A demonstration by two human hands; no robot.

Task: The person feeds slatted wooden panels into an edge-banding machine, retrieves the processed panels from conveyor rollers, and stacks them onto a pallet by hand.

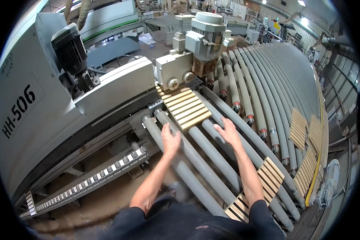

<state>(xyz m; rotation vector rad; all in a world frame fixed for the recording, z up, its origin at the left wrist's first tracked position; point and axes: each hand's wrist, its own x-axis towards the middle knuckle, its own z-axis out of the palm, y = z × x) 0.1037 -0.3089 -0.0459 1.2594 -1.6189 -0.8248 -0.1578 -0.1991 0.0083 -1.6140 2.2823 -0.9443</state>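
A slatted wooden panel (187,106), pale strips with dark gaps, lies on the grey rollers, its far end under the machine's pressing wheels (173,83). My left hand (171,141) hovers over the rollers just short of the panel's near left corner, fingers stretched and empty. To the right of the panel's near edge, my right hand (228,133) is spread, thumb apart, with nothing in it. Neither hand appears to touch the panel. Beside my right forearm lies a second slatted panel (270,177) on the rollers, and a third slatted panel (239,208) is partly hidden by that arm.
The large grey machine (24,80) with a black motor (69,50) fills the left. Another motor (208,36) stands above the feed point. Grey rollers (264,84) run back to the right, with several slatted panels (299,129) along their right side. A chain-like track (88,184) extends lower left.
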